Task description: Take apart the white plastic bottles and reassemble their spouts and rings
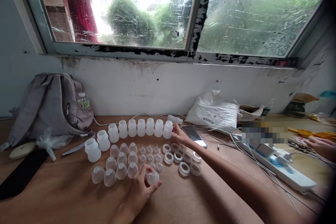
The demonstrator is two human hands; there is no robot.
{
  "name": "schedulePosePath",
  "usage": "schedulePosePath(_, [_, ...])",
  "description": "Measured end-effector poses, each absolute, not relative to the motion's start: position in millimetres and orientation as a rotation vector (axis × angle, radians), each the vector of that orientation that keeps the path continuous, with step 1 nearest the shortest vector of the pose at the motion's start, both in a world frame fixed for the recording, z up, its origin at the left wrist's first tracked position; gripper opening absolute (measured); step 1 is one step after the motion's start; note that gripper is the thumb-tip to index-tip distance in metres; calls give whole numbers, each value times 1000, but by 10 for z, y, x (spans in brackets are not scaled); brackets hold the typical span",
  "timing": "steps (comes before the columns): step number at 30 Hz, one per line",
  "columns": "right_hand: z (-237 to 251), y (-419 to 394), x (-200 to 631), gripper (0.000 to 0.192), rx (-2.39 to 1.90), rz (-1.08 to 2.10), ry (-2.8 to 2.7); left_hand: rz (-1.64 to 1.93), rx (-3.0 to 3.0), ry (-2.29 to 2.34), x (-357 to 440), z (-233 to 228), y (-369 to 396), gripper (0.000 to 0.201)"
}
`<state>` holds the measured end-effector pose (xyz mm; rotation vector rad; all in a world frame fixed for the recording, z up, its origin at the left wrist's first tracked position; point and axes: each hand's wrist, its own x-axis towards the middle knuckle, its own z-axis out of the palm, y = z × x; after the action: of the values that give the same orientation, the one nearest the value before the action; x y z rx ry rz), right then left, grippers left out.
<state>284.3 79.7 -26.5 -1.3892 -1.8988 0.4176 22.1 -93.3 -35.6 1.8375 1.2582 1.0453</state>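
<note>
My left hand (139, 190) rests on the wooden table (65, 196) and grips a clear plastic dome cap (152, 177) at the right end of the front row of caps. My right hand (179, 134) reaches far forward and touches the rightmost white plastic bottle (168, 129) in a curved row of several bottles (132, 128). Between the hands lie clear dome caps (115, 168), small clear teats (149, 151) and white screw rings (181, 157).
A grey backpack (44, 106) with a water bottle leans at the back left. A phone (194, 135), a white plastic bag (214, 112) and a power strip (283, 169) with cables lie to the right. Another person's hand (319, 145) shows at the far right edge.
</note>
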Motion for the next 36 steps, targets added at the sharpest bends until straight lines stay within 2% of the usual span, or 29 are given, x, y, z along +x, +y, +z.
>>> schedulePosePath(7, [-211,1155,3057,49,-1681,14,-1879,952,1909,1240,219,-342,-961,32])
schedulePosePath(13, [-284,1457,3110,52,-1890,-155,-1913,925,1991,1251,217,-343,-958,33])
schedulePosePath(19, [-257,1621,3111,50,-2015,-221,-1925,977,2022,1216,221,-478,-909,32])
schedulePosePath(27, [-258,1513,2959,24,-2011,-207,-1822,1078,2008,1150,213,-504,-878,23])
schedulePosePath(30, [-194,1426,2913,26,-1949,-169,-1720,1046,2002,1154,206,-433,-902,24])
schedulePosePath(36, [41,1046,2973,43,-1794,-61,-1473,1081,1898,1137,198,-305,-957,31])
